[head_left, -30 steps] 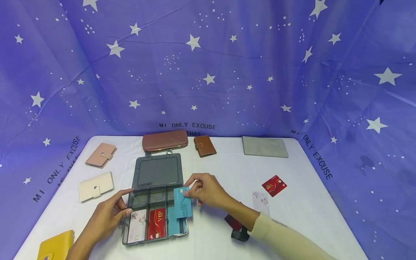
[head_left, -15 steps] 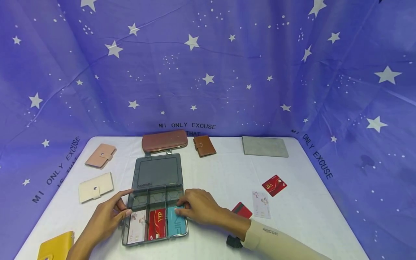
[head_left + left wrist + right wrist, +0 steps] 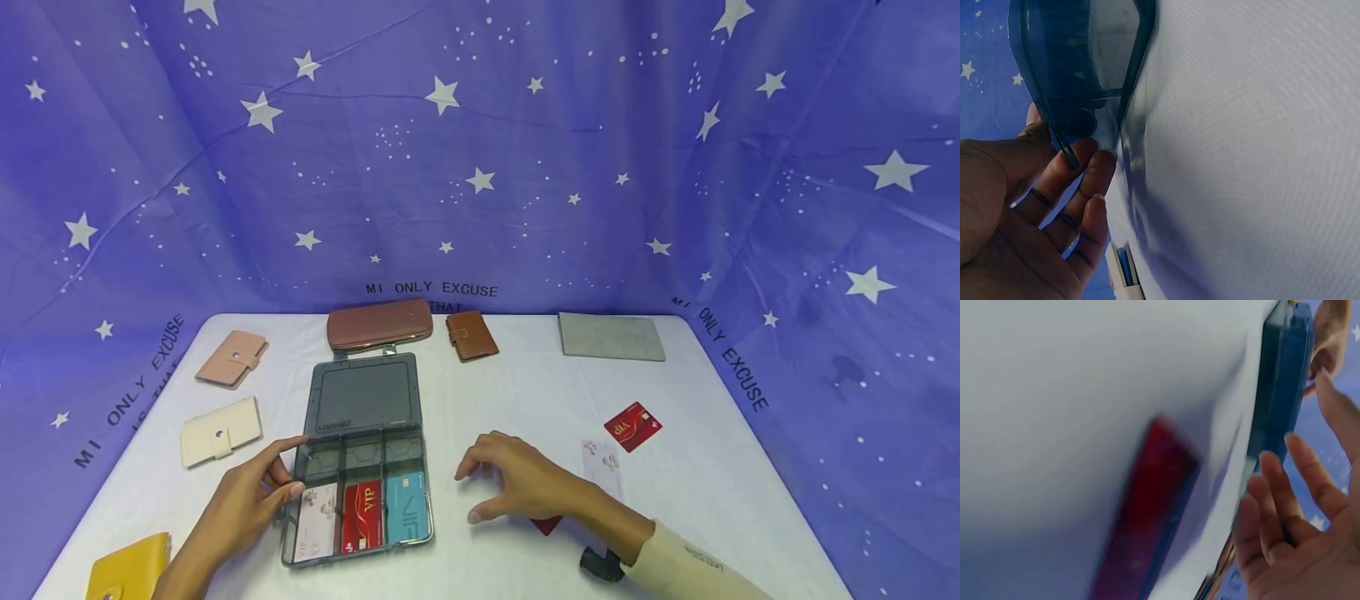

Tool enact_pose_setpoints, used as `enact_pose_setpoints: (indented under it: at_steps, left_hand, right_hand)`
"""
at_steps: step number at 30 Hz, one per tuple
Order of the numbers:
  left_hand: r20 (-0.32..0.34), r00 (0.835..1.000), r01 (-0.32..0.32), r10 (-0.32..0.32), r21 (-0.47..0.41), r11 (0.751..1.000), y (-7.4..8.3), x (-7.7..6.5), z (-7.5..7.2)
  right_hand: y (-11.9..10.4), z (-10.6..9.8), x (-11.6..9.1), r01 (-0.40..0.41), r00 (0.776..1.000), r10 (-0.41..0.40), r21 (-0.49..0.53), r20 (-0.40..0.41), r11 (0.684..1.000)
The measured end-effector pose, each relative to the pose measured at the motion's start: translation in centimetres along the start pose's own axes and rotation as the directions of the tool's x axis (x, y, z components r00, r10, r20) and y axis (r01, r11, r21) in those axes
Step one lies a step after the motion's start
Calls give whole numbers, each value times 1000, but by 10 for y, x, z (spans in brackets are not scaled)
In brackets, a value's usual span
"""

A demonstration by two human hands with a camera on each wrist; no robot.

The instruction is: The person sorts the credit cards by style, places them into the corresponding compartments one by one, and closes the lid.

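The left hand [image 3: 243,504] pinches the left edge of the open grey case [image 3: 363,454]; the right hand [image 3: 525,479] hovers to its right, fingers parted, empty — the teal card [image 3: 407,508] lies in the near right compartment.

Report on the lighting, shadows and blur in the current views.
Head view: fairly even light, sharp enough to read VIP on the red card in the box; left wrist view: dim and bluish, the left hand dark, a soft shadow on the white cloth; right wrist view: the loose red card badly blurred, the right hand clearer.
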State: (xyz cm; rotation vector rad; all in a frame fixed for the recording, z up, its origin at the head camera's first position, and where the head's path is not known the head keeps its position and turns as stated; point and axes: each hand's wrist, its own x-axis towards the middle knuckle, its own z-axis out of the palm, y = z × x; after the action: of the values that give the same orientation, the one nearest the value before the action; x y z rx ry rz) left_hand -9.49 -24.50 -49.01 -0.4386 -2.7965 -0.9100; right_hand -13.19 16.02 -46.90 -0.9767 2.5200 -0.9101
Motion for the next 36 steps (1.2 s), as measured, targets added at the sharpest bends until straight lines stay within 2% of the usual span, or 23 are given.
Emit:
enact_pose_setpoints:
  at_steps: [4,9,16,20,24,29,36]
  left_hand:
    - [0,1000,7,-7,-6,1000,0,0,-1]
    - [2,1000,8,-8,-8,1000,0,-1,-1]
    - [13,1000,18,-18,-15,1000,0,-2,0]
    - [27,999,37,-36,-18,999,0,-2,0]
    - [27,999,39,-38,-19,999,1,-1,0]
    - [16,1000,23,-23,-19,1000,2,-1,0]
    - [13,1000,22,-21,-13,1000,2,-1,0]
  right_hand:
    - [14,-12,-23,-64,997,65,-38,45,997]
    - [29,-20,-45,-108,992,114,-122,47,987]
    - [38,-21,-54,-124,992,127,-127,19,984]
    - [34,-20,-46,-141,990,142,-56,12,988]
    - [23,-17,-32,-114,993,117,130,-16,985]
    - [1,-12,-9,-26,991,66,319,-116,948]
    - [-29,9,30,-36,963,151,451,-222,892]
